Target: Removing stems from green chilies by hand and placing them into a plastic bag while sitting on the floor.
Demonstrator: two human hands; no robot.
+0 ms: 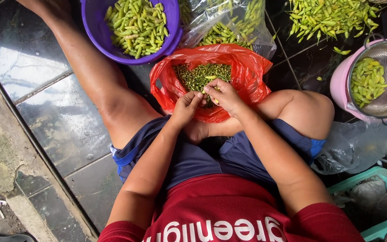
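Observation:
I sit on a dark tiled floor with a red plastic bag (247,76) open between my legs; it holds a heap of small green stems (198,75). My left hand (185,109) and my right hand (224,95) meet over the bag's near edge, fingertips pinched together on a small green chili (212,96). A purple bowl (96,31) full of green chilies (136,26) stands beyond my left leg.
A clear plastic bag of chilies (229,27) lies behind the red bag. Loose chilies (328,18) are piled on the floor at top right. A metal colander with chilies (381,78) rests in a pink tub (339,85). A teal crate (384,199) sits at the right.

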